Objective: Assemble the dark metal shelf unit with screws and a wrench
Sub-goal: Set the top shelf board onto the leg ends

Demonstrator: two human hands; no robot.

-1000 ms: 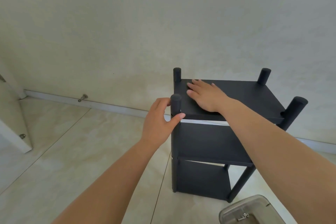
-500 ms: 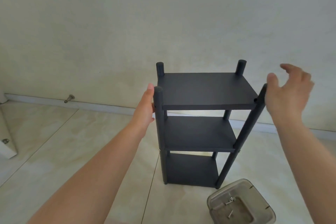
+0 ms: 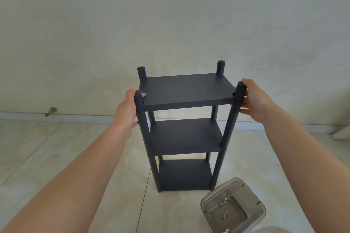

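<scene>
Nearest the camera, at the lower right, a clear plastic container (image 3: 233,206) sits on the tiled floor (image 3: 56,157). Several loose screws (image 3: 224,202) lie inside it. The container is just beside the front right foot of the shelf unit, apart from it.

Both forearms extend forward from the lower corners of the frame. The left hand (image 3: 126,112) wraps round the front left post (image 3: 143,134) near its top, thumb lying over the corner of the top shelf. The right hand (image 3: 254,102) grips the front right post (image 3: 230,128) near its top, fingers curled round the outer side.

The dark metal shelf unit (image 3: 184,132) stands upright on the floor between the two hands. It has three shelves on four round posts; the post tops rise above the top shelf (image 3: 186,89). Small fasteners show on the front posts at the level of the middle shelf.

Behind the unit, a pale wall (image 3: 170,24) meets the floor at a light skirting board (image 3: 85,117). A metal door stop (image 3: 50,111) projects from the wall at the left.
</scene>
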